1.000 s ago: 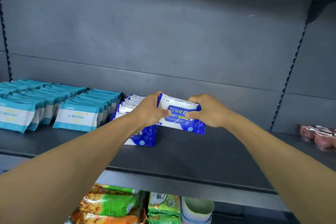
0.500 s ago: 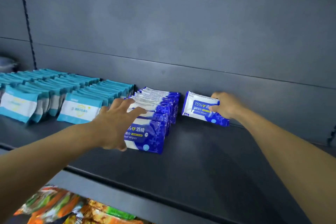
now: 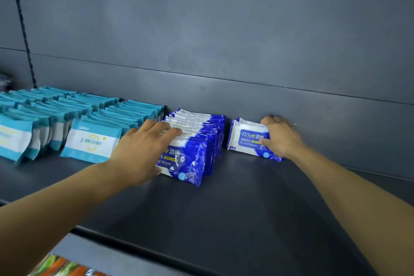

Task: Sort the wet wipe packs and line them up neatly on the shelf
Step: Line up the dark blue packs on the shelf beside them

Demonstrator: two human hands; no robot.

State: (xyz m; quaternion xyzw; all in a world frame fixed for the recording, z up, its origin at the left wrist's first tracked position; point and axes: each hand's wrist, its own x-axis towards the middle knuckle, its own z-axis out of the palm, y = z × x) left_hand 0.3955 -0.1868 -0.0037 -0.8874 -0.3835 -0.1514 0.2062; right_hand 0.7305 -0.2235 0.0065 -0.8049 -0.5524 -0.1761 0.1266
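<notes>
Several teal packs [image 3: 91, 141] in rows far left of shelf [image 3: 246, 208]. Left hand [image 3: 141, 152] flat, fingers straight, resting on blue pack row [image 3: 195, 143]. Right hand [image 3: 282, 136] grip clenched on lone blue pack [image 3: 246, 139] standing at back wall, just right of row.

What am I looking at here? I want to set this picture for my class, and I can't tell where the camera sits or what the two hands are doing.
There is no machine here. A person wears a camera on the head, so you look forward and down along both bare arms at a dark shop shelf. On it, at the left, stand rows of teal wipe packs. Beside them is a row of blue alcohol wipe packs. The left hand lies with fingers spread on top of that blue row. Apart from it, near the back wall, stands a small bunch of blue packs, and the right hand has its grip on that bunch. Colourful packets show on the level below.
</notes>
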